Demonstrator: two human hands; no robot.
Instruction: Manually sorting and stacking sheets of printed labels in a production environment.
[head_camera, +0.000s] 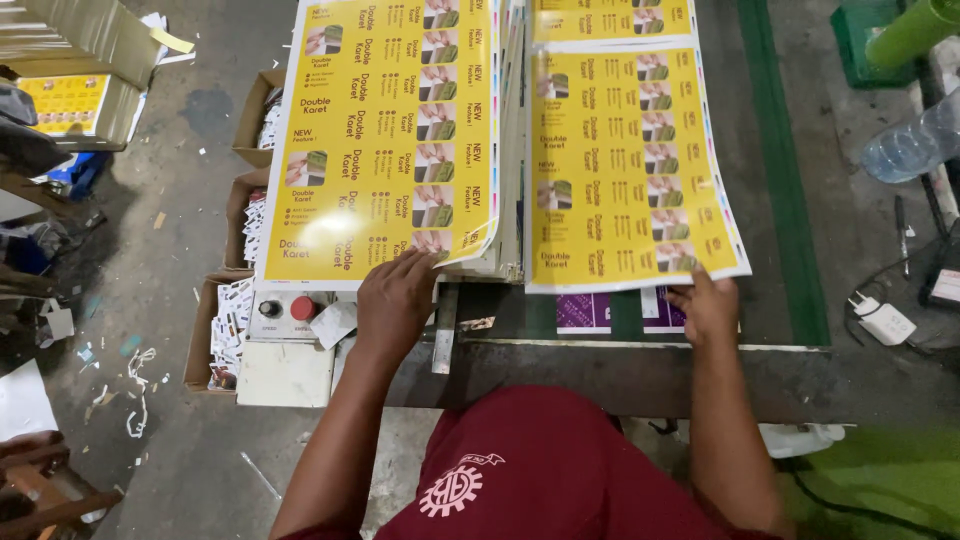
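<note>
Two stacks of glossy yellow printed sheets lie on a metal work table (640, 375). My left hand (396, 300) rests on the near edge of the left stack (385, 130), fingers curled over its lower right corner. My right hand (706, 308) holds the near edge of the right sheet (625, 165), thumb on top, fingers underneath. A purple printed sheet (585, 312) shows under the right sheet. A thick pile of sheet edges (512, 150) stands between the two yellow sheets.
A control box (285, 345) with a red and a black button sits at the table's left end. Cardboard boxes of paper offcuts (225, 330) stand on the floor to the left. A plastic bottle (910, 145), a white charger (885, 322) and a green tube (915, 30) lie to the right.
</note>
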